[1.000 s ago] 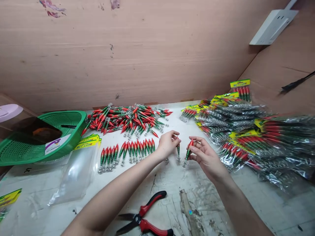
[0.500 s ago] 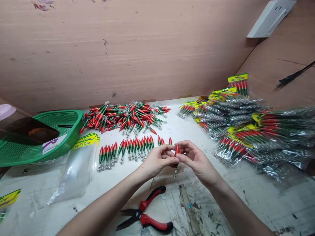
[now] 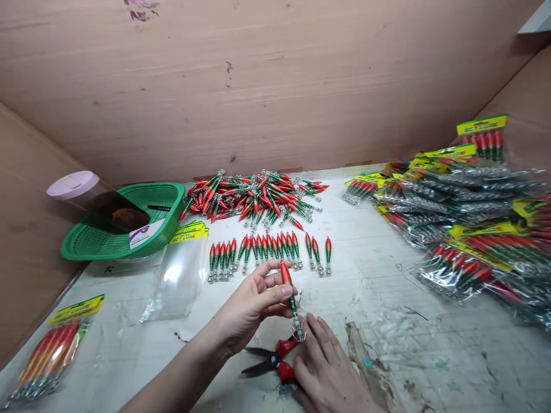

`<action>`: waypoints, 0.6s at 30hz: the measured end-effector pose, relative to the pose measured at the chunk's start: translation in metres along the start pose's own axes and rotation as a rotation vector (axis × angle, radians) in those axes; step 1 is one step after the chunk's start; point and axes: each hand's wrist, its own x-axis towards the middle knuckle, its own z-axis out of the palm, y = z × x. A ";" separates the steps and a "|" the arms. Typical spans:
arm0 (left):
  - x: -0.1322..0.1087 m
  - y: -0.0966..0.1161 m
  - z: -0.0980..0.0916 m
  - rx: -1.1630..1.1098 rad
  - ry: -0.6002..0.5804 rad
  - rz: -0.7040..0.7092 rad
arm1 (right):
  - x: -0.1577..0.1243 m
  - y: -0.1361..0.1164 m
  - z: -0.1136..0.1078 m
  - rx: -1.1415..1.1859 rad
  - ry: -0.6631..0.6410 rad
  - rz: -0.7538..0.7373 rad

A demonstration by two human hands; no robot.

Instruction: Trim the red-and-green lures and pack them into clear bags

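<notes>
Left hand (image 3: 252, 304) is pinching a lure (image 3: 290, 298); right hand (image 3: 321, 364) is closing on the pliers (image 3: 275, 361).
Hooks are hanging just above right fingers (image 3: 316, 335): they could snag skin.

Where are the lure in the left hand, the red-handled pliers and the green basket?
lure (image 3: 289, 289), head view, red-and-green body.
red-handled pliers (image 3: 275, 360), head view, near the pivot.
green basket (image 3: 129, 252), head view, front rim.
</notes>
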 end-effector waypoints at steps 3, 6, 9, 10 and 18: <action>-0.006 -0.001 -0.002 0.000 -0.002 0.012 | -0.009 -0.004 0.006 0.018 -0.030 0.092; -0.013 -0.001 -0.004 0.012 0.025 0.054 | -0.013 0.013 -0.014 0.121 -0.080 0.155; -0.018 0.001 -0.006 0.039 0.049 0.087 | -0.014 0.040 -0.051 0.346 -0.122 0.264; -0.019 0.000 -0.007 0.049 0.049 0.091 | -0.013 0.049 -0.064 0.448 -0.140 0.290; -0.015 -0.006 -0.001 0.116 -0.005 0.054 | -0.006 0.068 -0.115 0.738 -0.271 0.374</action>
